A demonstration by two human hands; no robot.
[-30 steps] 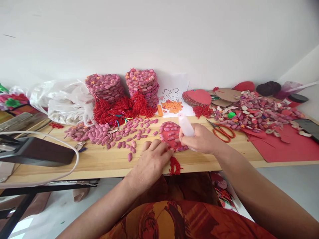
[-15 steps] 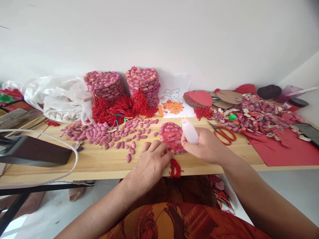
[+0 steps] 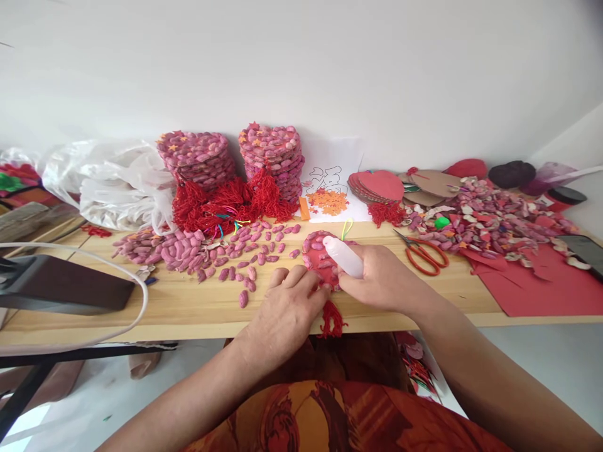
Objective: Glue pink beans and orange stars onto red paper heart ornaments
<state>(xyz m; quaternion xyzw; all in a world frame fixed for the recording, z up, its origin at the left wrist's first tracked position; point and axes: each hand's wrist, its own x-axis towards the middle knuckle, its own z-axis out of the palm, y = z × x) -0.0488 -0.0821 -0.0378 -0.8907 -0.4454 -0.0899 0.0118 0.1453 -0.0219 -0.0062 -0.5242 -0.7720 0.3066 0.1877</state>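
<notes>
A pale wooden counter [image 3: 188, 307] runs across the view, set against a white wall [image 3: 301, 69]. At its left lie crumpled white plastic bags [image 3: 117, 188]; at its right spreads a heap of pink peanut shells and scraps [image 3: 490, 213], beside a sheet of red paper [image 3: 556, 289]. Two tall stacks of peanut-covered discs, one [image 3: 198, 160] left of the other [image 3: 277, 150], stand near the wall, red tassels bunched before them. The left hand [image 3: 287, 301] rests with bent fingers at the near left edge of a round red disc [image 3: 324, 274]; whether it pinches that edge cannot be told. The right hand [image 3: 384, 279] is wrapped around a white bottle [image 3: 346, 257], tilted above the disc, its rounded end pointing up and left. The disc lies on the counter in front of the person, pink peanuts across its face. Orange-handled scissors [image 3: 428, 257] lie right of the right hand. A small red tassel [image 3: 333, 320] extends from the disc's near edge, and a yellow-green loop [image 3: 347, 229] from its far edge.
</notes>
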